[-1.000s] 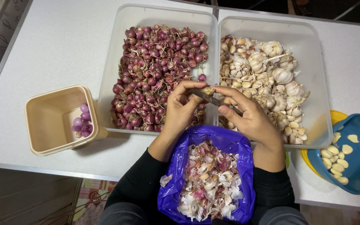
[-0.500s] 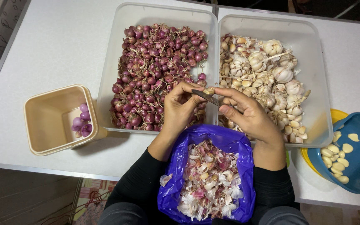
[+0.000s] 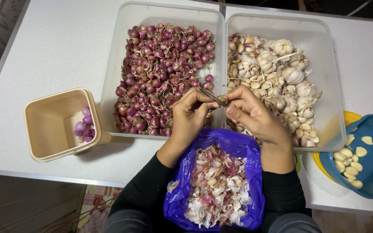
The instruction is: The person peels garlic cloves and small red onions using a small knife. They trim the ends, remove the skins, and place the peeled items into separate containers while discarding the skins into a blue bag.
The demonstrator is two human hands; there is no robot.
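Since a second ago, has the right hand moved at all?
Yes. The right hand has shifted slightly up and left, toward the seam between the shallot tub and the garlic tub, closing against the left hand.

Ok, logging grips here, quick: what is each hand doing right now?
Left hand: closed on a small thin-bladed knife.
Right hand: fingers pinching a small pale garlic clove.
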